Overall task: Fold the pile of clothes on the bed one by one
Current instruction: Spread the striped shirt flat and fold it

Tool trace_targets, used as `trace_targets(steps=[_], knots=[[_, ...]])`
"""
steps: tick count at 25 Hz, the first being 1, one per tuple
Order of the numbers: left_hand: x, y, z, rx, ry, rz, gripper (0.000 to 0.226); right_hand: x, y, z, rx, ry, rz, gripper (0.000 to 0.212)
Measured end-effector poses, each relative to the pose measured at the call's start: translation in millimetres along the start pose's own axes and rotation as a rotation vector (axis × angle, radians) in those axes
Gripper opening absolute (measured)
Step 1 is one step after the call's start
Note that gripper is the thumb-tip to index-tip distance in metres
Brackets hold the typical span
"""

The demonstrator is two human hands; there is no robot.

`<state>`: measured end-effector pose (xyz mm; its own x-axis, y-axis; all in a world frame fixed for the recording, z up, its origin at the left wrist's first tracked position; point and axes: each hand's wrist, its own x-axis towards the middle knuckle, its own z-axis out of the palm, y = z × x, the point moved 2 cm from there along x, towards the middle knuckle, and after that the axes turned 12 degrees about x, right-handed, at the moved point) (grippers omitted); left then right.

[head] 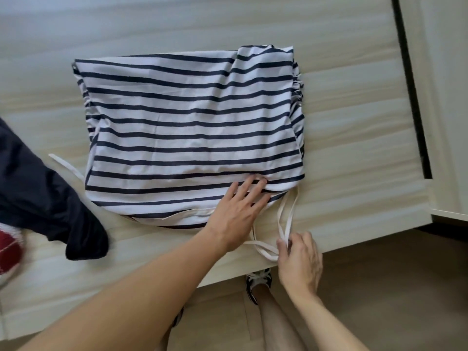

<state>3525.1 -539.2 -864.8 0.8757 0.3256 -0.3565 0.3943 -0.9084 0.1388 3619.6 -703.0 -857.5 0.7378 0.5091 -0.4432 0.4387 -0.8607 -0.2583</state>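
Note:
A white garment with navy stripes [187, 127] lies folded into a rough rectangle on the pale bed [342, 153]. My left hand [236, 214] presses flat on its near right corner, fingers spread. My right hand [298, 262] sits at the bed's front edge and pinches a cream fabric tie [285, 216] that runs out from that corner. A second cream tie [65, 164] trails from the garment's left side.
A dark navy garment [43, 196] is heaped at the left edge, with a red and white piece [8, 247] beside it. A white cabinet [445, 97] stands right of the bed. Below the bed edge are the floor and my shoe [258, 282].

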Motion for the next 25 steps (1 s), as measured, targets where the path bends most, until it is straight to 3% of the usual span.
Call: trace_targets(steps=[2,7,11,14,17,21,25], knots=[[5.0,-5.6,-1.8,0.003,0.018,0.003,0.072,3.8,-2.7,-3.8,0.115,0.002,0.017,0.014],[4.7,-10.4,3.4,0.010,-0.011,0.012,0.080,30.8,-35.7,-71.9,0.879,-0.158,0.259,0.019],[2.1,-0.3,-1.0,-0.059,0.016,-0.043,0.063,53.9,-97.5,-145.6,0.914,-0.399,0.107,0.007],[-3.6,-0.4,-7.4,-0.141,-0.070,-0.025,0.083,72.3,-147.5,-171.5,0.833,-0.499,-0.020,0.017],[-11.0,-6.1,-23.0,-0.481,0.011,-0.109,0.099,90.3,-192.2,-171.8,0.815,-0.531,-0.128,0.019],[-29.3,-16.3,-47.5,-1.116,0.231,-0.336,0.052,112.5,-240.5,-155.0,0.927,-0.585,-0.124,0.027],[-49.1,-37.5,-49.1,-1.376,0.180,-0.405,0.035,139.8,-277.4,-137.7,1.055,-0.709,-0.229,0.035]])
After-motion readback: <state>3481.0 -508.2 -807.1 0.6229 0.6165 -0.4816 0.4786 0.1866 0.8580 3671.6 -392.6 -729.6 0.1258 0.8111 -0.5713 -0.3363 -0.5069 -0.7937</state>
